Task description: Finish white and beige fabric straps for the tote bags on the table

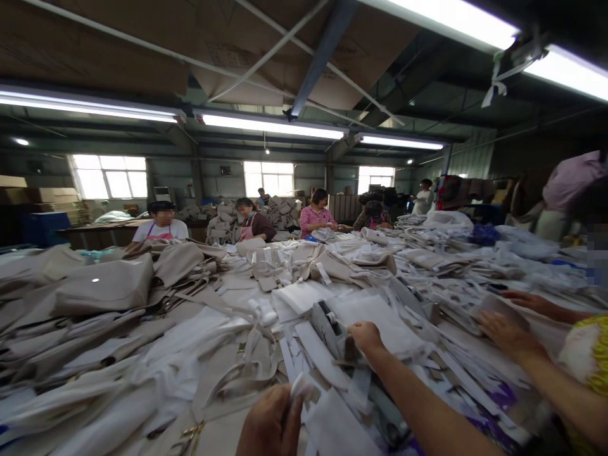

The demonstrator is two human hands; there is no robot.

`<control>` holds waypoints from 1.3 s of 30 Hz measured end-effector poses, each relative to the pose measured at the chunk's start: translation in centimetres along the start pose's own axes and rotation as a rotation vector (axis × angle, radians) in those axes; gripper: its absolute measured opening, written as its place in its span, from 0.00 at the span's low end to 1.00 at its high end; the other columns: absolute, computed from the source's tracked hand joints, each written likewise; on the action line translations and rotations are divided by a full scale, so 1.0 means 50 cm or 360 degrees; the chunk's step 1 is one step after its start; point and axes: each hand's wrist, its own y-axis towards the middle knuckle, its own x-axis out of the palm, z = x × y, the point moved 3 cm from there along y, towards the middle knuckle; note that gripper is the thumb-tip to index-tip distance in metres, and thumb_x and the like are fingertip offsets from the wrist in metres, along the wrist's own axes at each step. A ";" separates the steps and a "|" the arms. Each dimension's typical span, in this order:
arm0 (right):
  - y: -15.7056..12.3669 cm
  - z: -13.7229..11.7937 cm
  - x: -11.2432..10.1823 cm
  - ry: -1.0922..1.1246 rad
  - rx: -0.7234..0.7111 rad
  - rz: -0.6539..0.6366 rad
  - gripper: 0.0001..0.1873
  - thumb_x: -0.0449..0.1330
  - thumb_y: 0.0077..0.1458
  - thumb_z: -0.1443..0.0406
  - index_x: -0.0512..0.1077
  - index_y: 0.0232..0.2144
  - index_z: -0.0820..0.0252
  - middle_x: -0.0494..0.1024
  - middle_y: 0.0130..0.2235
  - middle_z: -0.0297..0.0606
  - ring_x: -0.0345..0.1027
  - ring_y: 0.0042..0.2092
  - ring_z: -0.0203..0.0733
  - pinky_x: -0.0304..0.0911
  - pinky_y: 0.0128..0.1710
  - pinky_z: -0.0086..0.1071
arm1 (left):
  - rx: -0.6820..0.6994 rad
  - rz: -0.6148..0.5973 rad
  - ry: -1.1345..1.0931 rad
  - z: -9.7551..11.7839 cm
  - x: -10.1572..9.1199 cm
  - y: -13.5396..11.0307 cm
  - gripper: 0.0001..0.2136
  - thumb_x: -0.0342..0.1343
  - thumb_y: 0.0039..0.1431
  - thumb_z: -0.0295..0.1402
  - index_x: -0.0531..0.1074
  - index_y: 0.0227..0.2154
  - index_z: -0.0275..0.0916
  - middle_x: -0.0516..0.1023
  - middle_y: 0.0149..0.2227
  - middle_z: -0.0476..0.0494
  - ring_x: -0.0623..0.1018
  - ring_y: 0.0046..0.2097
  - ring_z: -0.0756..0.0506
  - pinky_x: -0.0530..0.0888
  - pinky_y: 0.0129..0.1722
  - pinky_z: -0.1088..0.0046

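Observation:
My left hand (272,419) is at the bottom centre, thumb and fingers closed on a small white piece of thin wrapping (301,385). Whether something lies inside the wrapping I cannot tell. My right hand (367,334) is closed at the near end of a grey tape dispenser (327,326). Its fingertips are curled in, and what they pinch is hidden. White paper sheets (380,320) lie behind and beside the dispenser. To the left of my hands lie beige straps (256,354) with gold-coloured buckles, on loose beige bag pieces.
Beige bags (107,285) are heaped at the left. At the right, a co-worker's hands (510,329) hold a beige piece close to my right arm. Several people sit across the table, one in a pink checked shirt (317,218). Clear plastic bags (527,244) lie at the back right.

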 end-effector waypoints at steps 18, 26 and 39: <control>-0.110 -0.037 -0.022 -0.0069 -0.0011 -0.0190 0.18 0.62 0.50 0.68 0.67 0.11 0.59 0.71 0.17 0.34 0.69 0.28 0.41 0.57 0.30 0.32 | 0.0033 -0.0092 0.0349 0.040 -0.030 0.005 0.10 0.48 0.68 0.33 0.69 0.31 0.41 0.75 0.30 0.46 0.76 0.33 0.45 0.70 0.34 0.72; -0.343 -0.224 0.012 0.0633 -0.0190 -0.0745 0.19 0.61 0.50 0.52 0.70 0.20 0.61 0.73 0.17 0.32 0.58 0.17 0.31 0.51 0.18 0.26 | 0.0200 -0.0056 0.0795 0.061 -0.005 0.001 0.09 0.46 0.67 0.28 0.68 0.31 0.42 0.73 0.27 0.47 0.76 0.27 0.44 0.68 0.26 0.69; -0.371 -0.188 0.047 0.0404 -0.0106 -0.0531 0.20 0.59 0.49 0.51 0.66 0.15 0.56 0.69 0.12 0.31 0.63 0.16 0.36 0.59 0.20 0.30 | 0.0429 0.0074 0.1235 0.072 0.011 -0.017 0.08 0.54 0.57 0.21 0.64 0.32 0.42 0.73 0.26 0.50 0.75 0.24 0.45 0.67 0.22 0.70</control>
